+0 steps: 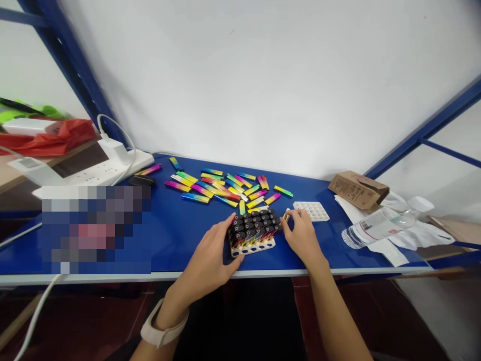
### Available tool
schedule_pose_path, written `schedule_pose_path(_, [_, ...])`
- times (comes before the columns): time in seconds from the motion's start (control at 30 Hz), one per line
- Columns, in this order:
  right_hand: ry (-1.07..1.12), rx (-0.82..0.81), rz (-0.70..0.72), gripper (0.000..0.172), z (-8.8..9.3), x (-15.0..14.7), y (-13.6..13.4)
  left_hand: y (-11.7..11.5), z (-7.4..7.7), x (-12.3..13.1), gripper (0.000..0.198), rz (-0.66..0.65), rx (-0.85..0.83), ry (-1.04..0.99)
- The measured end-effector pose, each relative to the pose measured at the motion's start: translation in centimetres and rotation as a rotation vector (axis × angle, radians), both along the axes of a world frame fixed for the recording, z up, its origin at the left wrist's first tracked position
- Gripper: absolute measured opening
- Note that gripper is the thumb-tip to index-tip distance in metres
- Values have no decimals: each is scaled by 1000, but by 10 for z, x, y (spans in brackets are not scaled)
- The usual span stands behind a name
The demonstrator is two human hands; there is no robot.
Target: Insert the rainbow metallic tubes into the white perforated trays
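My left hand (211, 255) grips the left side of a white tray with round holes (256, 249), its thumb along the front edge. Rows of black-topped pieces (255, 220) with shiny coloured bodies, which look like lighters, stand upright in the tray; the front row of holes has nothing in it. Just right of the tray, my right hand (301, 235) pinches a small shiny yellow metal sleeve (286, 216) between thumb and fingers. Part of that sleeve is hidden by the fingers. Behind the tray lie several loose rainbow-coloured metal sleeves (221, 188), scattered flat on the blue table (171, 230).
A second white holed tray (311, 211) lies behind my right hand. Farther right are a cardboard box (355, 190), a plastic water bottle (376, 229) and a white plastic bag (428, 235). On the left sit a power strip (97, 173) with cables and a blurred-out area.
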State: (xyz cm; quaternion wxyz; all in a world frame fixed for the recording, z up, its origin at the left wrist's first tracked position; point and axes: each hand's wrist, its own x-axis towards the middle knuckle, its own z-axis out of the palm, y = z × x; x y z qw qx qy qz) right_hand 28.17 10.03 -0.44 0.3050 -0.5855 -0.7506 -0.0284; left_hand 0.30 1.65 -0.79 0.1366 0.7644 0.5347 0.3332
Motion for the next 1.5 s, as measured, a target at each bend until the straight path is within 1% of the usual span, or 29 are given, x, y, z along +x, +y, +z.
schedule_pose_path(0.07, [44, -66, 30, 31, 1, 3, 2, -1, -1, -2, 84, -17, -14, 7])
schedule_pose_path(0.13, [66, -119, 34, 37, 3, 6, 4, 0, -1, -4, 85, -17, -26, 1])
schedule_pose_path(0.2, [74, -158, 10, 44, 4, 9, 5, 0, -2, -4, 86, -3, -42, -12])
schedule_pose_path(0.27, [69, -177, -28, 47, 4, 10, 7, 1, -2, -3, 89, 9, -57, -28])
schedule_pose_path(0.37, [28, -165, -55, 44, 2, 12, 6, 3, -4, 1, 94, 25, -53, -29])
schedule_pose_path(0.53, [-127, -156, -74, 38, -3, 11, 0, 5, -9, 5, 95, 80, -25, -25])
schedule_pose_path(0.63, [-119, -154, -88, 38, -3, 11, -4, 6, -10, 6, 96, 88, -19, -38])
schedule_pose_path(0.73, [30, -130, -41, 32, 0, 11, -9, 6, -10, 5, 96, 83, -10, -24])
schedule_pose_path(0.8, [226, -201, 26, 26, 4, 10, -13, 6, -9, 5, 94, 77, -9, 0])
schedule_pose_path(0.87, [497, -316, 133, 29, 7, 6, -19, 5, -9, 4, 92, 68, -6, 19])
schedule_pose_path(0.93, [775, -397, 244, 33, 7, 1, -24, 4, -8, 4, 91, 59, 4, 24])
schedule_pose_path(1.0, [1007, -437, 330, 38, 7, -5, -27, 4, -8, 4, 90, 55, 16, 20])
schedule_pose_path(1.07, [1164, -449, 395, 46, 6, -10, -28, 3, -7, 3, 90, 58, 28, 20])
schedule_pose_path(1.13, [1217, -395, 426, 50, 6, -13, -28, 3, -7, 3, 90, 57, 31, 21])
schedule_pose_path(1.17, [1202, -346, 418, 49, 6, -13, -29, 3, -7, 3, 89, 55, 28, 21])
schedule_pose_path(1.23, [1144, -259, 389, 39, 9, -12, -31, 3, -6, 3, 89, 45, 20, 18])
schedule_pose_path(1.27, [1128, -243, 393, 33, 11, -12, -32, 3, -6, 3, 89, 39, 16, 16])
schedule_pose_path(1.33, [1136, -268, 463, 23, 15, -12, -36, 3, -6, 3, 89, 40, 11, 11])
schedule_pose_path(1.4, [1169, -330, 558, 16, 19, -14, -40, 4, -6, 3, 89, 48, 8, 8])
schedule_pose_path(1.43, [1181, -356, 591, 15, 21, -16, -42, 4, -7, 3, 89, 52, 7, 7])
schedule_pose_path(1.5, [1202, -386, 606, 15, 23, -20, -45, 5, -8, 3, 88, 50, 13, 5])
